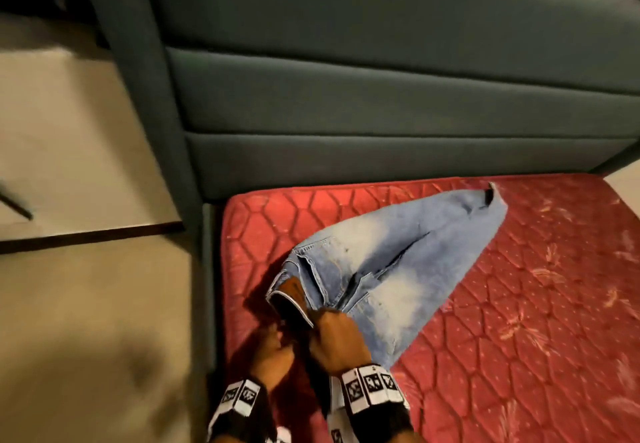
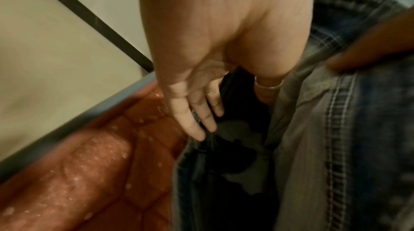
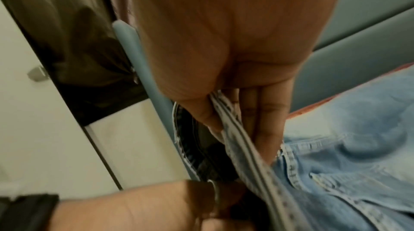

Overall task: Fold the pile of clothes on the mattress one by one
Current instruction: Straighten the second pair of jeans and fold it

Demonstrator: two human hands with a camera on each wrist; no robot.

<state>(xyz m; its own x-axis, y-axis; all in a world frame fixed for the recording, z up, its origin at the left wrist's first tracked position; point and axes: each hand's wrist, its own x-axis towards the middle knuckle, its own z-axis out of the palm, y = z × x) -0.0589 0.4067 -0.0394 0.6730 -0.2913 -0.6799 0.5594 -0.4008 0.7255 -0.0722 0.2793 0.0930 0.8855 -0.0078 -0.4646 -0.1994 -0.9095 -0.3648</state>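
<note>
Jeans (image 1: pixel 398 262) spread toward one o'clock on mattress (image 1: pixel 519 304), presumably for flattening; right hand (image 1: pixel 337 338) pinching waistband (image 3: pixel 235 128), left hand (image 1: pixel 273 352) beside it, grip unclear.

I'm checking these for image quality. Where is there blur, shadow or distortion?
Head view: warm, dim light, a dark shadow under the jeans waistband, headboard lines bowed. Left wrist view: left hand lit, denim soft. Right wrist view: right hand and background smeared.
</note>
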